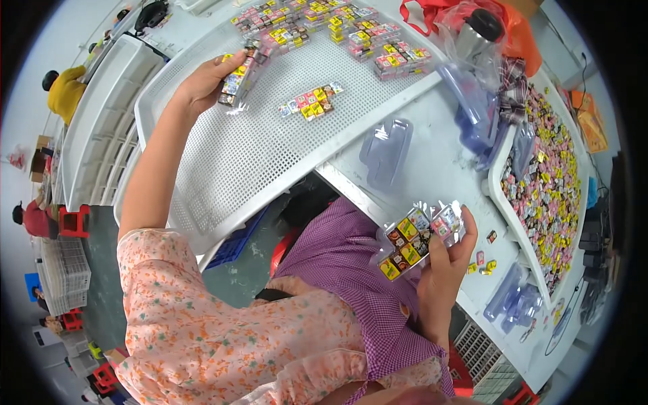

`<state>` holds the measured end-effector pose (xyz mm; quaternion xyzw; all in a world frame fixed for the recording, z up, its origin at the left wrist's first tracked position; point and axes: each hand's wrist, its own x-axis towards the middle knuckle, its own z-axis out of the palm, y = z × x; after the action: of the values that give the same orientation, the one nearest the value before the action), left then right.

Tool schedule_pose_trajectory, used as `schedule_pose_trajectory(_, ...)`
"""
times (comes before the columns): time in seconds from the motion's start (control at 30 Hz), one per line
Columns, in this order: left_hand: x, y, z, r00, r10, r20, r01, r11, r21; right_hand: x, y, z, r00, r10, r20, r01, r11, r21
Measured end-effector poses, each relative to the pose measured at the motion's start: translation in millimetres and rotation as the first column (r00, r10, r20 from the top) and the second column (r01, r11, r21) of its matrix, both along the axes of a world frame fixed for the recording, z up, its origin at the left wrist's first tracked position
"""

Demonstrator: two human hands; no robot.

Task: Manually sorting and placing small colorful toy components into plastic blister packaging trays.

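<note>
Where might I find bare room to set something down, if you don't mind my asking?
The white perforated tray is bare between the left forearm and the pink-and-yellow cluster; so is the tabletop between the clear plastic shell and the bin of small pieces. The tray's far end is crowded with packed stacks.

Right pack (pixel 406 246): clear, stepped outline; contains small blocks (pixel 409 254), mainly yellow and black, some pink. Held at 4 o'clock, block faces upward, long axis 8-to-2 o'clock. Left pack (pixel 237 79): clear, mixed-colour contents; held at 11 o'clock, tilted, long axis 7-to-1 o'clock.
</note>
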<state>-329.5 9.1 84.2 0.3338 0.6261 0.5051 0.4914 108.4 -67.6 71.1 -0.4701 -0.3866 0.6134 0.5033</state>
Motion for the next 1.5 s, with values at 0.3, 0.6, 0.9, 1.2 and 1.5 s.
schedule_pose_trajectory(0.3, -6.5, 15.1, -19.3, 0.991, -0.121, -0.048, 0.117, 0.99, -0.074, -17.8, 18.8, 6.4, 1.0, -0.005, 0.015, 0.005, 1.0, -0.017)
schedule_pose_trajectory(0.6, 6.5, 26.2, -23.5, 0.973, -0.184, -0.139, 0.169, 0.979, -0.116, -26.9, 28.7, 11.6, 0.999, -0.015, -0.03, 0.013, 0.998, -0.059)
schedule_pose_trajectory(0.9, 30.0, 79.3, -34.0, 0.886, -0.321, -0.335, 0.306, 0.947, -0.099, -26.8, 24.4, 8.2, 0.999, -0.018, -0.029, 0.016, 0.998, -0.064)
schedule_pose_trajectory(1.2, 36.1, 96.0, -27.0, 0.821, -0.378, -0.428, 0.31, 0.924, -0.223, -19.0, 26.7, -1.8, 0.999, 0.001, -0.048, -0.003, 0.999, -0.048)
schedule_pose_trajectory(1.5, 36.8, 104.2, -19.6, 0.807, -0.38, -0.452, 0.3, 0.923, -0.239, -17.1, 26.6, -5.9, 1.0, 0.01, 0.003, -0.01, 1.0, -0.012)
